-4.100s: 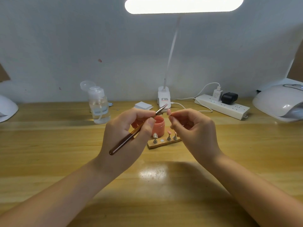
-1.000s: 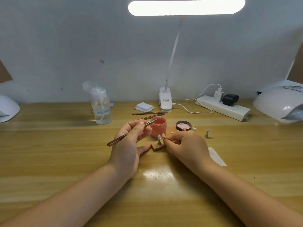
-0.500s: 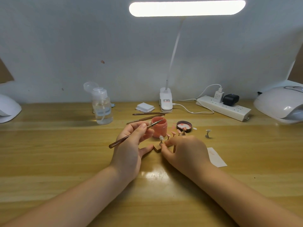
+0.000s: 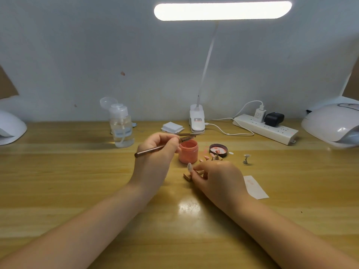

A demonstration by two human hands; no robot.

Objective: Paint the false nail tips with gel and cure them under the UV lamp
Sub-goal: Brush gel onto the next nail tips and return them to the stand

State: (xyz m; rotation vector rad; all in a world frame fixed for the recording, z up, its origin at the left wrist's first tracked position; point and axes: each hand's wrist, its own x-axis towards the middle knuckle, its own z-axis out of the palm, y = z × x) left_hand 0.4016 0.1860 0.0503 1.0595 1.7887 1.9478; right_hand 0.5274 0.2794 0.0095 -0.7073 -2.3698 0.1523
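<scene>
Your left hand (image 4: 155, 154) grips brush (image 4: 163, 146), tip over gel jar (image 4: 188, 152); right hand (image 4: 215, 177), fingers (image 4: 195, 172) pinching clear nail tip (image 4: 189, 167) at wooden holder (image 4: 187, 176) on table (image 4: 77, 181).

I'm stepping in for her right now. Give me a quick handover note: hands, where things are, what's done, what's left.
Left hand holds the brush, tip at the open gel jar.
Right hand grips a pale nail tip over the wooden holder.
Pink tips stand behind the hand, apparently painted.
Left: paint the pale tip, then cure in the UV lamp, far right.
</scene>
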